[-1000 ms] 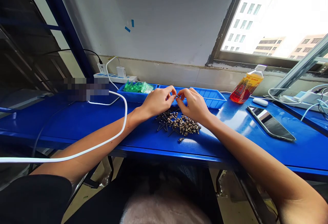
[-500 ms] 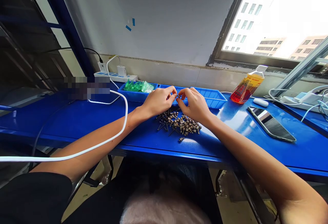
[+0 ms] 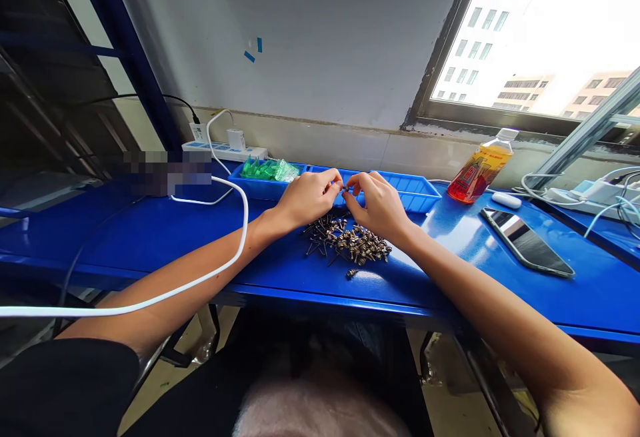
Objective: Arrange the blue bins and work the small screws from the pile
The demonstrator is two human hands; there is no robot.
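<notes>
Your fingers [image 3: 334, 187] of both hands pinch one small dark metal screw [image 3: 345, 188] between them, just above the spiky heap of glinting screws [image 3: 350, 242] on the glossy blue table [image 3: 165, 237]. Your left hand [image 3: 305, 198] and right hand [image 3: 381, 206] have barely shifted since a second ago.

Daylight pours in from the window [image 3: 545, 37] at upper right, where the sky and the buildings outside are blown out to near white. The blue desk [image 3: 150, 237] shows soft pale sheen near the phone [image 3: 527, 242], whose screen mirrors the brightness. The shelving at far left sinks into deep shadow. A small patch near the left is pixelated. Wide-angle distortion bends the window frame and stretches the forearms toward the lower corners. The middle stays sharp.
</notes>
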